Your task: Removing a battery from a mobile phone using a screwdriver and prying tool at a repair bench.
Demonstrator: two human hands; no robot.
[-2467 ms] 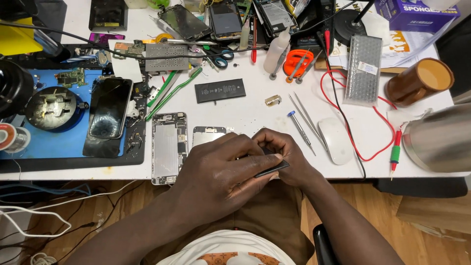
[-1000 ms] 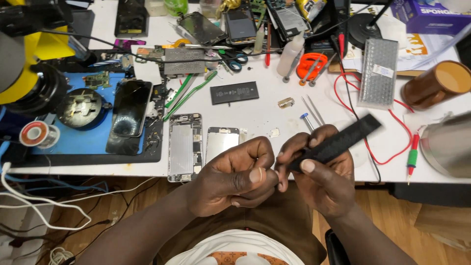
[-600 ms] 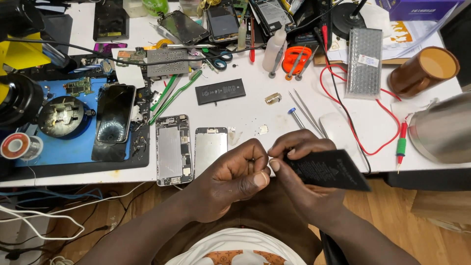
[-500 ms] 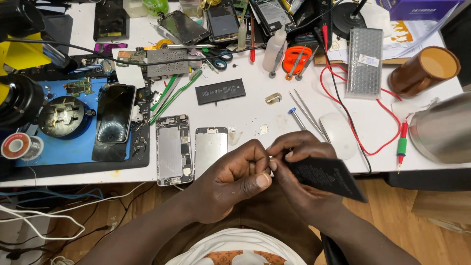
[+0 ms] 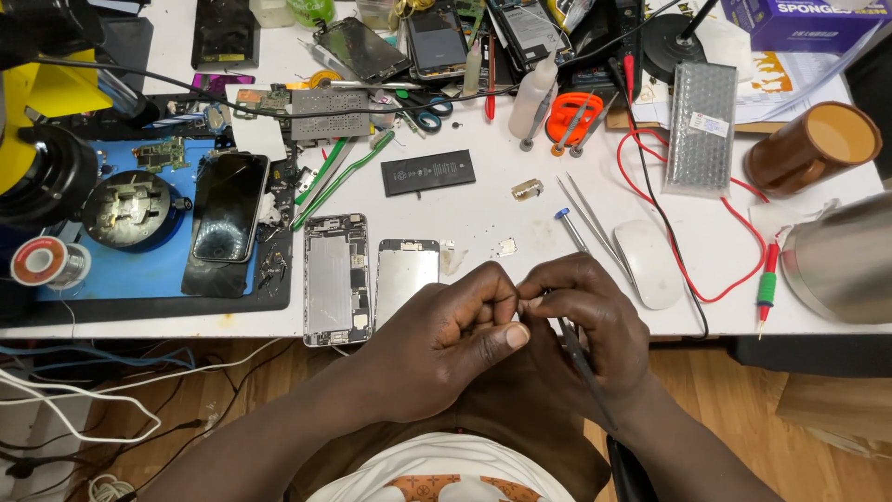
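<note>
Both hands meet just off the near edge of the white table (image 5: 483, 200), fingertips pressed together over the lap. The right hand (image 5: 585, 325) grasps a thin dark panel (image 5: 583, 367), seen edge-on, which runs from its fingers down and to the right along the palm; the thumb and forefinger pinch the panel's upper end. The left hand (image 5: 446, 339) is curled, thumb and fingers closed on that same upper end or on something very small there (the piece itself is hidden between the fingertips, so I cannot tell which). Holding the panel close to the body likely steadies it for fine finger work.

Just beyond the left hand, an opened phone shell (image 5: 336, 277) lies flat at the table's near edge with a silver metal plate (image 5: 405, 279) beside it on the right, both within easy reach. Farther off sit a black battery (image 5: 428, 172), tweezers (image 5: 587, 212) and a blue-tipped screwdriver (image 5: 569, 229). A white mouse (image 5: 648, 275) lies right of the hands, with a red wire (image 5: 688, 232) looping round it. On the left, a dark phone (image 5: 228, 209) rests on a blue mat (image 5: 121, 270), near a solder spool (image 5: 42, 263).
</note>
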